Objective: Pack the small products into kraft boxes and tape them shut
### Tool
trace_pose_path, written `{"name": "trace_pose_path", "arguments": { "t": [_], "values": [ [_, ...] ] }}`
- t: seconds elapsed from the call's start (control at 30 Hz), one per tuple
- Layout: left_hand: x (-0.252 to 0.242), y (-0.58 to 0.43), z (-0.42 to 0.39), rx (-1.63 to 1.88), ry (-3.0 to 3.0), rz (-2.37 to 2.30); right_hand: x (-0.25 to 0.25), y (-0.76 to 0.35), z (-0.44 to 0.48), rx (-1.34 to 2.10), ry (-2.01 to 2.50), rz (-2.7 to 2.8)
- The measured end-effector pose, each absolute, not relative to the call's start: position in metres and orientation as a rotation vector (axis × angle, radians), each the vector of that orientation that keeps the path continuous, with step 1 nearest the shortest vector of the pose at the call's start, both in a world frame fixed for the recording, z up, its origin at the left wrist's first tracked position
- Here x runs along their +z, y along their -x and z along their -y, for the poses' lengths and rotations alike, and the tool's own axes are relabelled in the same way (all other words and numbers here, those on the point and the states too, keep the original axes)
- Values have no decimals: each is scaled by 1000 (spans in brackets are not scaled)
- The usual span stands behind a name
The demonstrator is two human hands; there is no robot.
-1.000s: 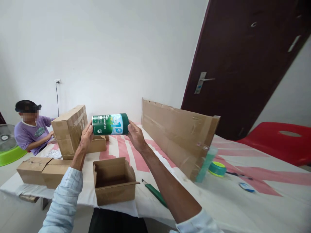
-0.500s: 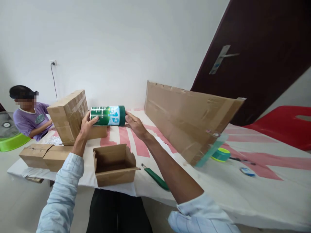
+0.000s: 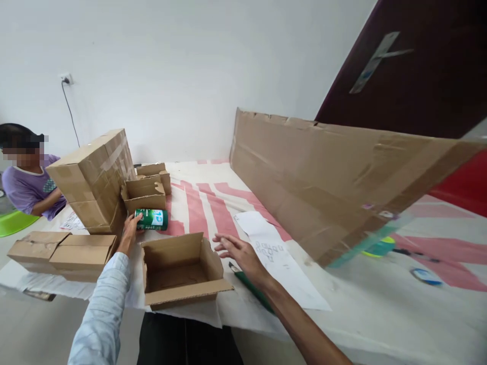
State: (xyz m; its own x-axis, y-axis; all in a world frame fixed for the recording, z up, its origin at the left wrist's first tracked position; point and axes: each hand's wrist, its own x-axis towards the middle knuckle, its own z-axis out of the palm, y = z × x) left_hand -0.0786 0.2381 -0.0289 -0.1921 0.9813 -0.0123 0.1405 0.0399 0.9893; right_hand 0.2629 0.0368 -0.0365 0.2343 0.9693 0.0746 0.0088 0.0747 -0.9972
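Note:
My left hand (image 3: 131,226) is closed around one end of a green canister (image 3: 154,219) with a light blue label, which lies on its side low over the table. In front of me stands an open cardboard box (image 3: 182,293), with its inside bare. My right hand (image 3: 239,253) is held just right of that box, fingers apart and nothing in them. Beneath my right forearm lies a green tool (image 3: 254,290) with a pointed tip, partly hidden; it looks like a utility knife. A white paper (image 3: 300,284) with drawn shapes lies beside it.
Stacked taped boxes (image 3: 95,177) stand at the left, with smaller open boxes (image 3: 144,195) behind the canister. Two closed boxes (image 3: 81,253) sit at the near left. A large cardboard panel (image 3: 323,177) leans at the right, near tape (image 3: 382,247). A person (image 3: 32,182) sits far left.
The canister has come down towards the table in my left hand. My right hand has let go of it and moved down and right, beside the open box. The view has shifted, showing the paper.

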Motion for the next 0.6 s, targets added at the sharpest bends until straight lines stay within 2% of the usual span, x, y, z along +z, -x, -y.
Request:
{"name": "trace_pose_path", "arguments": {
  "t": [0.2,0.37,0.6],
  "values": [
    [-36,75,-239,1295,-1565,-1816,-71,-273,23,788,1426,1078],
    [-55,55,-215,827,-2407,-1900,-116,-274,62,270,1499,1315],
    [-55,35,-250,523,-2727,-2026,-160,-263,79,-284,1394,1610]
  ]
}}
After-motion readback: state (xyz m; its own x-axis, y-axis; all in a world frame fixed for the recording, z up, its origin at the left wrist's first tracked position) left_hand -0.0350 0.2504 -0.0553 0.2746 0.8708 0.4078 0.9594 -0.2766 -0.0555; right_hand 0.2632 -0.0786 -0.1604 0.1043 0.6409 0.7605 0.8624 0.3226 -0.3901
